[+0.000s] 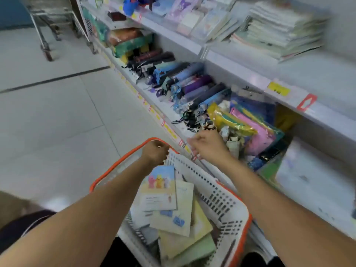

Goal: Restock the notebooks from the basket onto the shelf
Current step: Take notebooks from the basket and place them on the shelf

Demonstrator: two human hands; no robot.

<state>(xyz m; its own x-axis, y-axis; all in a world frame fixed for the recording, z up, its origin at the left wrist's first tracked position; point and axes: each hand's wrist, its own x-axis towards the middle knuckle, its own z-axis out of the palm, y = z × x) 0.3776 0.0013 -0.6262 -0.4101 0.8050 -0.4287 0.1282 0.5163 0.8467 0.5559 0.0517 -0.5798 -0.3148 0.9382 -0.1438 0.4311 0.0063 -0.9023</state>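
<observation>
Two hands over far end of basket, neither holding a notebook. Left hand [155, 152] curled round the orange handle [123, 160] at far rim. Right hand [209, 145] loosely curled just past far-right rim, near lower shelf edge; blur hides whether anything pinched, looks empty.

Notebooks [173, 214] loose in white basket [221, 203], overlapping at odd angles, roughly a dozen or fewer visible. Top one [159, 189] pastel cover with cartoon animals, tilted against far wall. Others yellow and pale green beneath.

Handling, judged: thin softcover, light, flexes if held by one corner. Glossy or film-wrapped covers likely slippery against each other; stack will slide if gripped loosely. Not fragile, corners crease easily. Best hold: pinch along spine edge, thumb on top, fingers under, or square several together and clamp both long edges.

Shelf target likely upper right, where similar stack [279, 35] sits. Folded umbrellas [188, 83] on lower shelf, plastic pouches [250, 126] right of them. Trolley [54, 26] far left on tiled floor.
</observation>
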